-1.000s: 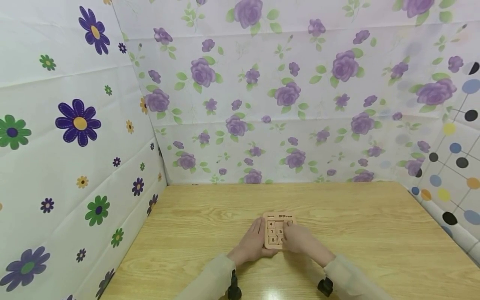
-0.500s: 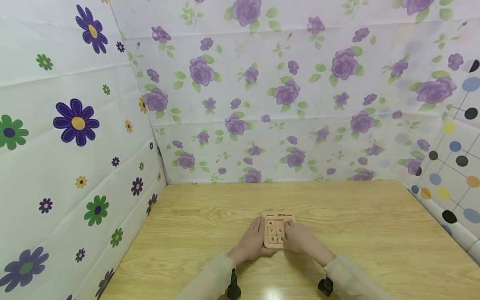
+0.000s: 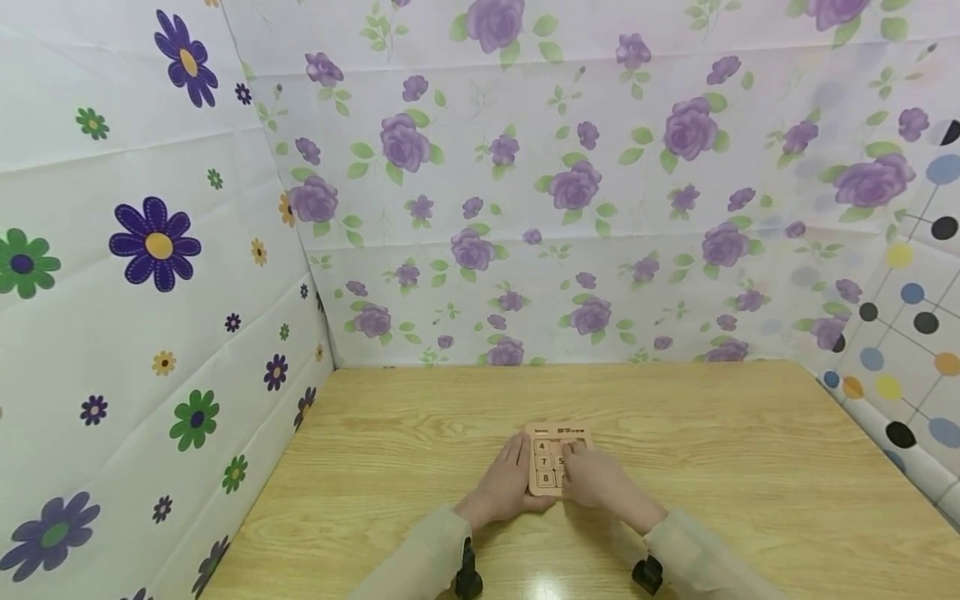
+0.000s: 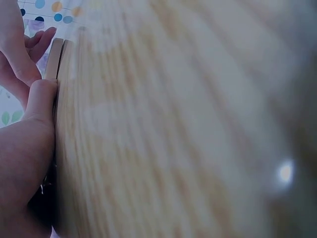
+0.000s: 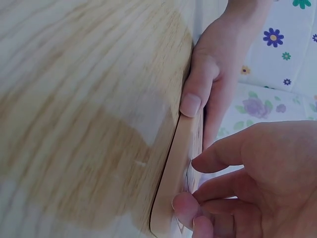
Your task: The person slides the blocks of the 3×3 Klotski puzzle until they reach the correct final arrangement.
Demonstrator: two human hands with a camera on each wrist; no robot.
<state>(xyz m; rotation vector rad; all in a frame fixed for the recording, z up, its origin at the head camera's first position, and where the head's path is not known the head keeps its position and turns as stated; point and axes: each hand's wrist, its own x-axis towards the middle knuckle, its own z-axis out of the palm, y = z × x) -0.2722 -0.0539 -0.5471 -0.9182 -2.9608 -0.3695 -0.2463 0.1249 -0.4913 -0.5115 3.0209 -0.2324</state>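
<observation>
A wooden number slide puzzle (image 3: pixel 550 486) lies flat on the table, its tiles 4, 7, 8 and 5 showing in the head view. My left hand (image 3: pixel 504 481) holds it at the near left corner: the fingers lie along the left side and the thumb (image 5: pixel 192 101) presses the near edge. Over the right part of the board is my right hand (image 3: pixel 596 477), its fingertips on the tiles. In the right wrist view its thumb and fingers (image 5: pixel 218 153) are bent loosely at the board's face. The right-hand tiles are hidden under this hand.
The wooden table (image 3: pixel 405 417) extends around the puzzle on all sides. Flowered cloth (image 3: pixel 480 183) hangs behind it, with more patterned cloth at left and right. Black wrist cameras (image 3: pixel 468 575) sit below both sleeves.
My right hand has shifted slightly left over the tiles, covering the 6 that showed half a second ago. The left hand and the board stay in place.
</observation>
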